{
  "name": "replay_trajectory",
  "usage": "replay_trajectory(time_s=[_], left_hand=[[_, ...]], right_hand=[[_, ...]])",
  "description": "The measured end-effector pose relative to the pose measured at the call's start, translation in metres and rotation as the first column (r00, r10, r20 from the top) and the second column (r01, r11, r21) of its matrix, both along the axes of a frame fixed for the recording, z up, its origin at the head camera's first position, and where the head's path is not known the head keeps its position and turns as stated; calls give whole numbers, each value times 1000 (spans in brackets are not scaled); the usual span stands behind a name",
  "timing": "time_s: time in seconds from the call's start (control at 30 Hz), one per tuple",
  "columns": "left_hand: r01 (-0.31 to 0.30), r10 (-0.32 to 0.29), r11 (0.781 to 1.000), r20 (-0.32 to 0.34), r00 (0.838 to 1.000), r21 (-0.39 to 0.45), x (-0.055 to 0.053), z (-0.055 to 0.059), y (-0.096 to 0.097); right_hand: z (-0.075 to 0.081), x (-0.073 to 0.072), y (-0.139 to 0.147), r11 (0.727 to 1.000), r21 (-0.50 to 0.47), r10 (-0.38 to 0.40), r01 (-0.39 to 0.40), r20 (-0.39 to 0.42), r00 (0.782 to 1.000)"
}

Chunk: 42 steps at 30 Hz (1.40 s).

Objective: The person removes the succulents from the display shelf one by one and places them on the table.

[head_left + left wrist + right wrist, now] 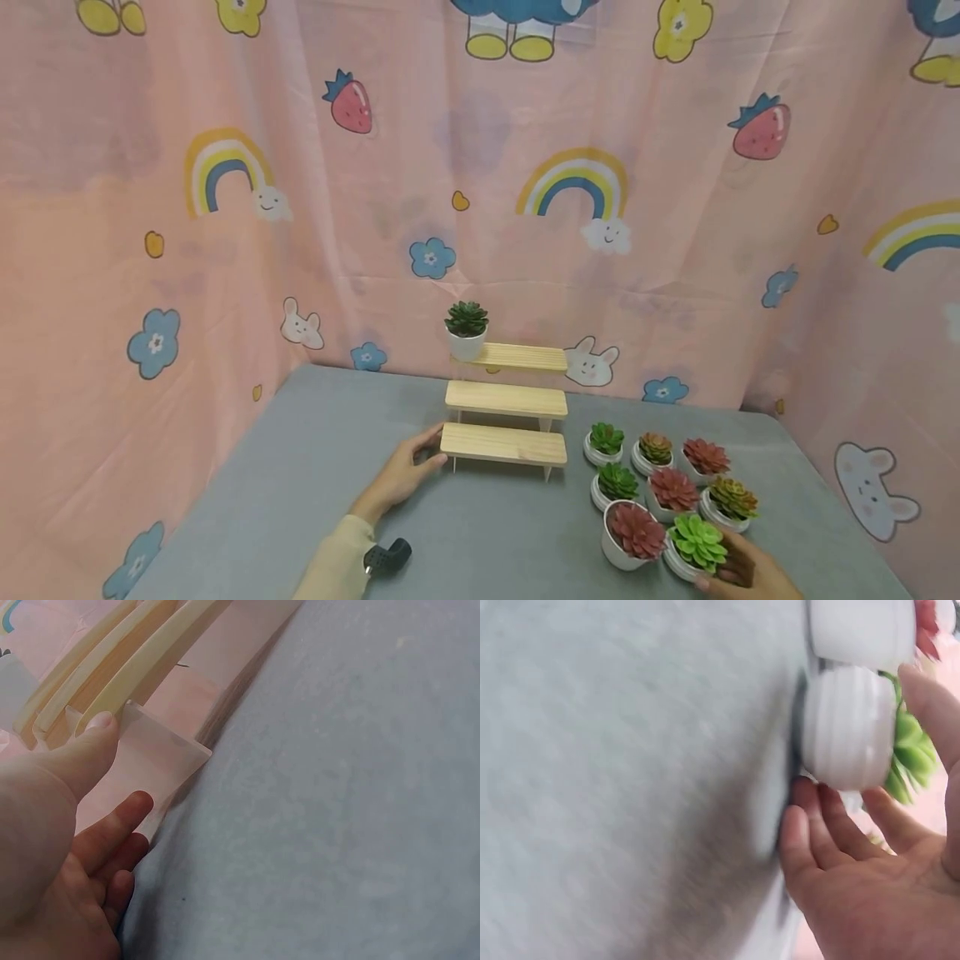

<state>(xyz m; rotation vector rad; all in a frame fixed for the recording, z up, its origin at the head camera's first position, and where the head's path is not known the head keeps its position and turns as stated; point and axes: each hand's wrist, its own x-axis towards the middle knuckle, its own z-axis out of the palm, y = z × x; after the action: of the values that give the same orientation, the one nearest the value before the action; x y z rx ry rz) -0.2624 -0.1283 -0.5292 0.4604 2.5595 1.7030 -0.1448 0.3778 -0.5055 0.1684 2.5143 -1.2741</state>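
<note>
A three-tier wooden display stand (504, 443) with clear legs stands at the table's middle. At the left end of its lowest step, my left hand (405, 468) holds on with thumb and forefinger. In the left wrist view the thumb lies on the step's edge, the other fingers beside the clear leg panel (161, 754). On the top tier sits a dark green potted succulent (467, 332). My right hand (750, 571) grips a bright green potted succulent (697, 546), fingers and thumb around its ribbed white pot (849, 727), which stands upright at the front of a cluster.
Several other potted succulents crowd the table's right side, among them a red one (636, 533) beside the bright green one and a yellow-green one (731, 500) behind it. A pink printed curtain (480, 275) hangs behind and along both sides of the grey table (300, 467).
</note>
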Motion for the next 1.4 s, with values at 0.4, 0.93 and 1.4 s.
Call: replay_trajectory(time_s=[0.4,0.93,1.4], left_hand=[[-7,7,1000,2,1000,-14,-1,1,1],[-8,8,1000,-6,1000,-12,-1,0,1],[3,-3,1000,-12,1000,-15,-1,0,0]], right_hand=[[31,4,11,1000,10,12,-11,-61,998],[81,0,-1,995,96,31,8,-394,918],[115,-25,-41,991,69,135,-117,-518,844]])
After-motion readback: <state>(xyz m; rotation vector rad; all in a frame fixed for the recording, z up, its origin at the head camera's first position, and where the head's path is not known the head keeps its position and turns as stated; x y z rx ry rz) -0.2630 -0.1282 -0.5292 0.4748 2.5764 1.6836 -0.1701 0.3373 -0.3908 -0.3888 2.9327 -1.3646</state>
